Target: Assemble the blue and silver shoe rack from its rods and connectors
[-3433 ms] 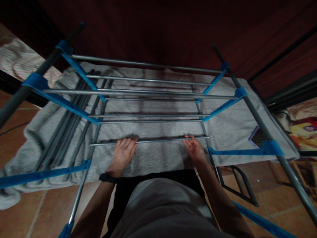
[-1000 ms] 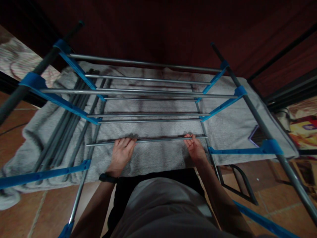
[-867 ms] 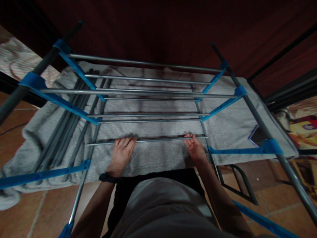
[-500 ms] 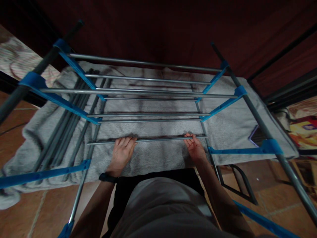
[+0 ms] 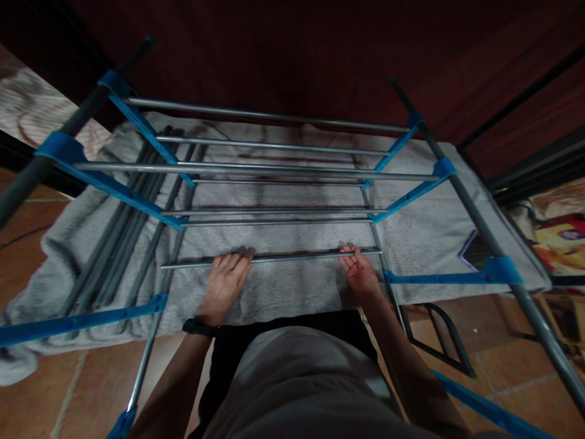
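A thin grey metal tube lies crosswise in front of me, held in both hands. My left hand wraps over it left of its middle, fingers closed. Near its right end, my right hand grips it with bent fingers, palm partly upward. Both tube ends are free of the blue plastic brackets. Around my hands stands a partly built rack of grey tubes, with a blue bracket at lower left and another blue bracket at right. Several crossbars, including a front upper crossbar, span the rack beyond my hands.
Several loose grey tubes lie at the left on a grey blanket. A dark item with a purple edge rests at the right. A black metal frame stands over the tiled floor. Dark red fabric hangs behind.
The tube has shifted very slightly in my hands. Both hands keep nearly the same place and grip, and the rack looks unchanged.
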{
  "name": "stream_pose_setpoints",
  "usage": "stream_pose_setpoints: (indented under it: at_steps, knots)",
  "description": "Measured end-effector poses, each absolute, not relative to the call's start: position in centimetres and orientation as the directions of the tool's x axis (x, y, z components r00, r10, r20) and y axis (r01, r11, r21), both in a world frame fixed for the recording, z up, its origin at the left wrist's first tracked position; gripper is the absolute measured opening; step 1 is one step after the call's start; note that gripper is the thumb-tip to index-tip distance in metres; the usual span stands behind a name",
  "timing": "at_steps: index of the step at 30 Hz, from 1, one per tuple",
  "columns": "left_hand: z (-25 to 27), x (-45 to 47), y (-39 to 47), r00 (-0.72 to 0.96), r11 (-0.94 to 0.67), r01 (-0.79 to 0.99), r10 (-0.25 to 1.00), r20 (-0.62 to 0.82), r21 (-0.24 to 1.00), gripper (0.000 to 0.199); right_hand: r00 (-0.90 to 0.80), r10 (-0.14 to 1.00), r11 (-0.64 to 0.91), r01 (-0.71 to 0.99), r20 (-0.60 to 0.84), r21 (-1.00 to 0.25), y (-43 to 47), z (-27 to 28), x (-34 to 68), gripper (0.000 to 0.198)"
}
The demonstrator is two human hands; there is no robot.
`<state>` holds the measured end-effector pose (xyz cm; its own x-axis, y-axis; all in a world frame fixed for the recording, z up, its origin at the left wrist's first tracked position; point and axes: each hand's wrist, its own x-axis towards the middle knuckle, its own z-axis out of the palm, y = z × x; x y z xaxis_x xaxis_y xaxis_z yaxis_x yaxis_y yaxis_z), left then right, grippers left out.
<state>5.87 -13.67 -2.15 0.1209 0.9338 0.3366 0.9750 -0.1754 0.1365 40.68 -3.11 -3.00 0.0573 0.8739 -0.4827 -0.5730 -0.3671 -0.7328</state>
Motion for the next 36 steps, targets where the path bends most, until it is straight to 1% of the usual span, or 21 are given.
stream_pose_setpoints:
  at_steps: [10,22,27,36]
  knots:
    - [-2.39,5.81,-13.70,0.130,-0.189,0.973,0.924,0.360,0.132,0.028,0.051,0.872,-0.373,-0.574,-0.487,-0.729,-2.97,-3.11,40.80,0.010]
    - [-2.24,6.00,-13.56,0.146,-0.203,0.971,0.924,0.354,0.129,0.027,0.058,0.867,-0.373,-0.585,-0.496,-0.720,-2.97,-2.97,40.71,0.009]
    - [-2.24,6.00,-13.58,0.138,-0.195,0.972,0.924,0.356,0.130,0.031,0.069,0.865,-0.366,-0.592,-0.498,-0.718,-3.02,-2.91,40.63,0.008]
    - [-2.49,5.68,-13.65,0.168,-0.213,0.973,0.921,0.352,0.093,0.024,0.052,0.869,-0.370,-0.593,-0.492,-0.715,-3.06,-2.80,40.65,0.008]
